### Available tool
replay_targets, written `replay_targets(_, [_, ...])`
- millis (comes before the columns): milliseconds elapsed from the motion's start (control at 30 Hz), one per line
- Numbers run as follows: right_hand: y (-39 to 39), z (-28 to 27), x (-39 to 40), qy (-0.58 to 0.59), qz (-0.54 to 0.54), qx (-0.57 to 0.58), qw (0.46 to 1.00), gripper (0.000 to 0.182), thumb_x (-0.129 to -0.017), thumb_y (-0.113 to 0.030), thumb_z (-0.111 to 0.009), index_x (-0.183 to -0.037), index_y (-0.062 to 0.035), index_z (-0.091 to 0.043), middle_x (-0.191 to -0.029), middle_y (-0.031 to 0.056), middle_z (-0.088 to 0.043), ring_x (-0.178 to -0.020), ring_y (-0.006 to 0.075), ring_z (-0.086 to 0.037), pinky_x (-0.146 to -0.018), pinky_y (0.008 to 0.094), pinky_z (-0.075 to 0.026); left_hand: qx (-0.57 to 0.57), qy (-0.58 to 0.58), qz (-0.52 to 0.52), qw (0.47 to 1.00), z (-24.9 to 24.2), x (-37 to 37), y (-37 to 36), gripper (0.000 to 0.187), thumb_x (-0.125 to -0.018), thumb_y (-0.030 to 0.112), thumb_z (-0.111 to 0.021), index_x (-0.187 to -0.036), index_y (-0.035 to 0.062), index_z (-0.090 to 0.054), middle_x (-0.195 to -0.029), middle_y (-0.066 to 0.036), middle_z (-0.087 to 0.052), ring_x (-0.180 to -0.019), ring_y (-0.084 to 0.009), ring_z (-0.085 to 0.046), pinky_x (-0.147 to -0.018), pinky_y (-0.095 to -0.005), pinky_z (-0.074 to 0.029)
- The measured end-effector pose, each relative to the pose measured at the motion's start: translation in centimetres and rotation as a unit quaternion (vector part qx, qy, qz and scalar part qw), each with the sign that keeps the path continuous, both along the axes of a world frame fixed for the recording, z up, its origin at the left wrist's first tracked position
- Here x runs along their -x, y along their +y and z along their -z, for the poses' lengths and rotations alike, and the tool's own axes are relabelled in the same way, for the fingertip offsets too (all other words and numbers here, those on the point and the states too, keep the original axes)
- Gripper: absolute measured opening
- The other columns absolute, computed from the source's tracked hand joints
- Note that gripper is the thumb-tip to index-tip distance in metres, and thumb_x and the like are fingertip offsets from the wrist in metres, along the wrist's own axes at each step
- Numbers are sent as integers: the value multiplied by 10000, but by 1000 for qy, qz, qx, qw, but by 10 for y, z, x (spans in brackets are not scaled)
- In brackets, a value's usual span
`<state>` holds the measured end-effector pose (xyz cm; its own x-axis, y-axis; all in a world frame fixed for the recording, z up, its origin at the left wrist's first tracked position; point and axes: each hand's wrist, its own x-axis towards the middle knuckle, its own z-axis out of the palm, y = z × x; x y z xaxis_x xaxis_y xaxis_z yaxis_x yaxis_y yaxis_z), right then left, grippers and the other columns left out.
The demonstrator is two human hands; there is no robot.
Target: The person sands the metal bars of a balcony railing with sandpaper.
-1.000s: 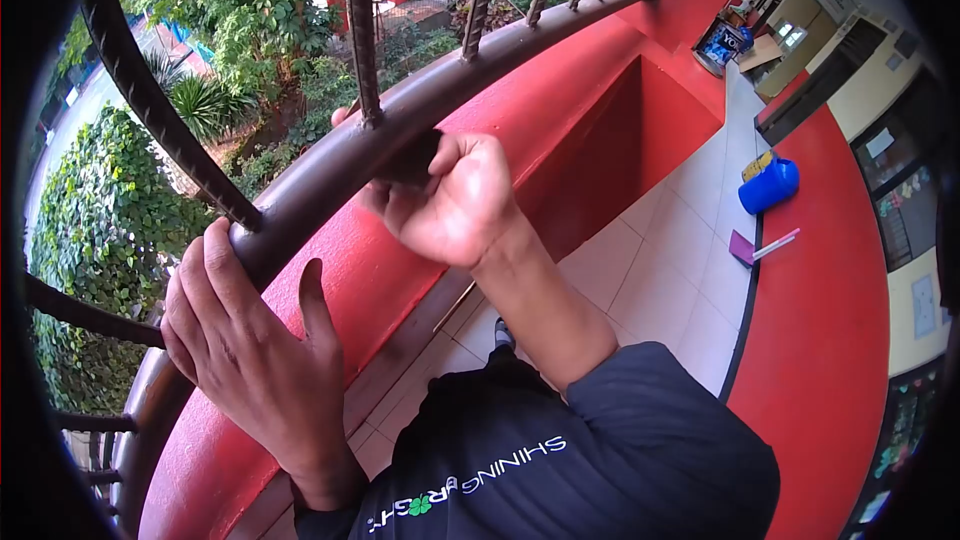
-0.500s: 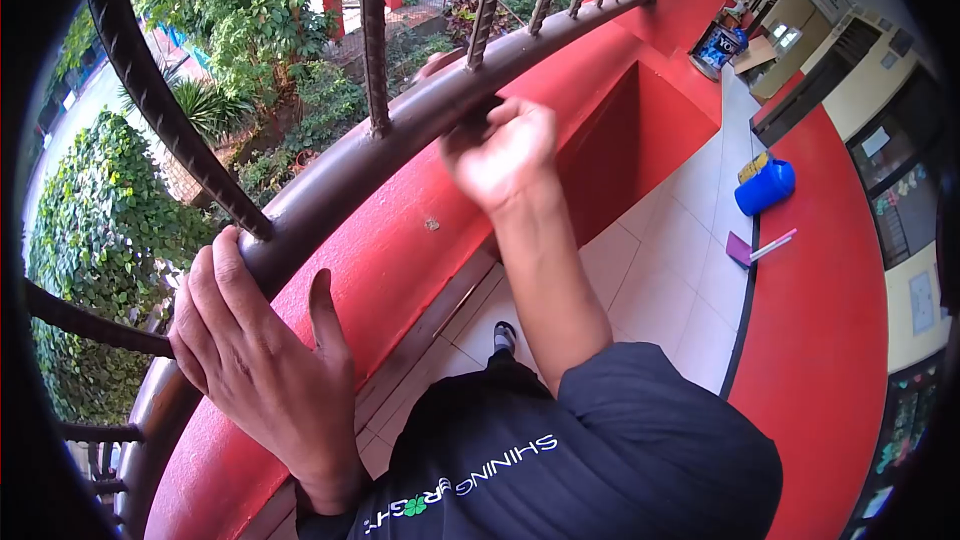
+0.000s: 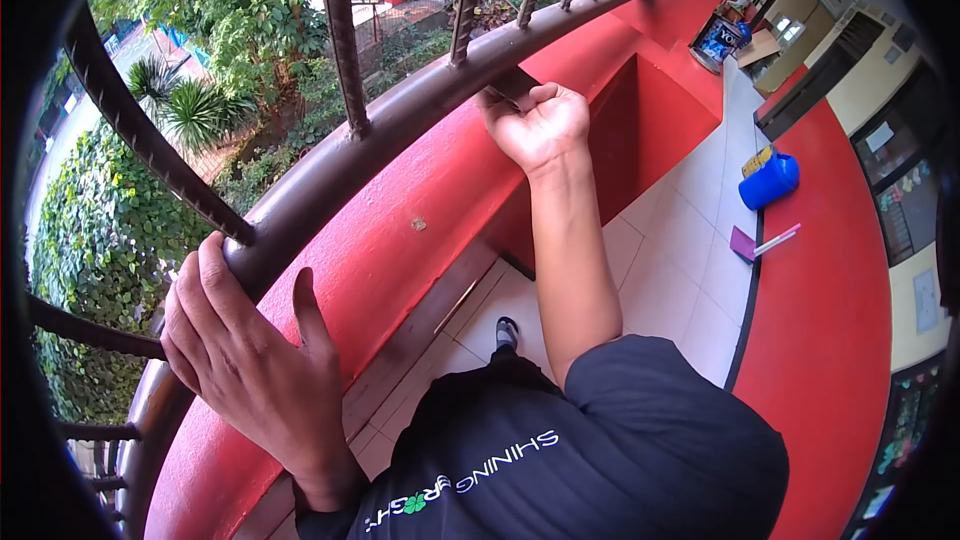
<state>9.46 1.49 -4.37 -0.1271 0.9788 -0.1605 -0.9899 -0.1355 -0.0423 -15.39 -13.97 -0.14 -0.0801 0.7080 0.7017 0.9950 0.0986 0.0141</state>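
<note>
A dark brown metal rail (image 3: pixel 410 95) with twisted bars (image 3: pixel 345 50) runs diagonally across the view. My left hand (image 3: pixel 255 365) rests on its near part, fingers laid over the top and thumb spread away. Farther along, my right hand (image 3: pixel 540 128) is turned palm up at the rail's near side and underside. Its fingers are closed on a thin, dark, flat sheet (image 3: pixel 516 84), which lies against the rail. Part of that sheet and some fingertips are hidden behind the rail and hand.
Below the rail runs a red wall ledge (image 3: pixel 420 195). Across the tiled walkway (image 3: pixel 680 270), a blue container (image 3: pixel 769 181) and a purple dustpan-like object (image 3: pixel 742 244) sit near the red wall. A paint bucket (image 3: pixel 718 43) stands at the far end. Plants (image 3: pixel 110 260) grow outside.
My right hand has moved farther along the rail, up and to the right, with the dark sheet. My left hand keeps its place on the rail. The view has shifted slightly.
</note>
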Motion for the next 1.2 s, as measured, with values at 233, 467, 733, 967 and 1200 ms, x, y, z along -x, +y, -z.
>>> replay_targets(233, [-22,-1,21,-8,-67,-84,994,553,-747,-46,-415,-1226,203,-534,-1224,324,-632,-1232,457,-565,-1176,539,-387,-6,10,0,1000,3,2,1,634,-814,318,-773,-1357,93,-533,-1278,-112,-580,-1257,-322,-516,-1100,-455,-353])
replay_targets(467, [-92,-2,57,-80,-181,-149,969,519,-824,-30,-381,-1281,155,-543,-1339,284,-604,-1301,426,-549,-1159,567,-396,-24,6,7,1000,4,2,4,625,-812,300,-776,-1354,104,-534,-1281,-99,-587,-1257,-307,-520,-1097,-456,-357])
replay_targets(733, [-81,-33,-10,-578,-68,-261,771,557,-764,-33,-359,-1238,143,-592,-696,121,-627,-572,210,-616,-586,345,-565,-32,4,9,999,4,3,2,628,-791,297,-796,-1329,93,-544,-1262,-96,-588,-1240,-298,-527,-1097,-449,-363])
replay_targets(967, [-16,-56,12,-789,-302,-199,497,654,-703,-29,-402,-1293,-96,-676,-712,54,-600,-402,129,-459,-392,289,-433,-51,3,10,999,5,4,2,629,-785,314,-795,-1320,91,-551,-1254,-84,-586,-1225,-289,-524,-1097,-440,-358])
replay_targets(1200, [-37,-51,9,-785,-221,-185,548,635,-745,-45,-428,-1363,-83,-571,-762,46,-597,-519,129,-533,-455,290,-472,-30,-13,18,999,4,8,0,621,-825,340,-785,-1351,110,-546,-1286,-108,-594,-1259,-304,-528,-1108,-443,-367])
